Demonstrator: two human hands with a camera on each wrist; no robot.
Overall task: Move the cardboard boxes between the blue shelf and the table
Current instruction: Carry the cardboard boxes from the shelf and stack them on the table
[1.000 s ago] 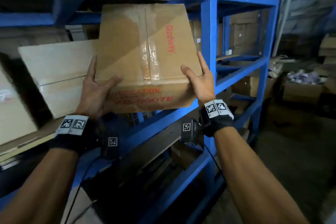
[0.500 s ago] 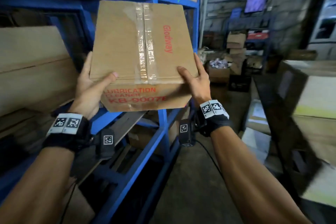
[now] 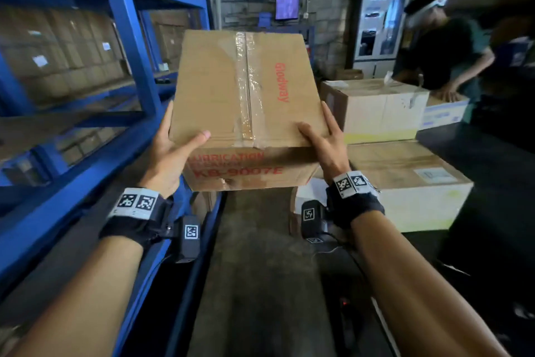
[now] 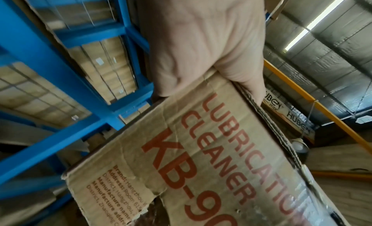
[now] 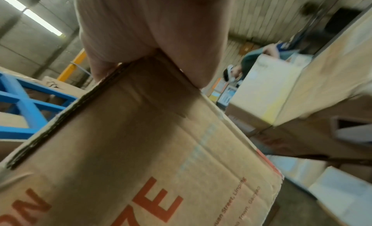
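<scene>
Head view shows the tape-sealed brown cardboard box (image 3: 246, 101) held in mid-air beside the blue steel shelf (image 3: 127, 46), left hand (image 3: 170, 154) and right hand (image 3: 327, 148) clamping its near corners; apparently light, crushable; support underneath.

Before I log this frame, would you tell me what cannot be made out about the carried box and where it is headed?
- Box underside and far side: hidden in every view.
- Left hand and right hand fingers: behind the box's sides, head view.
- Side print: cut off by the frame edge, wrist views.
- Table: dark, head view.
- Second person: blurred.
</scene>
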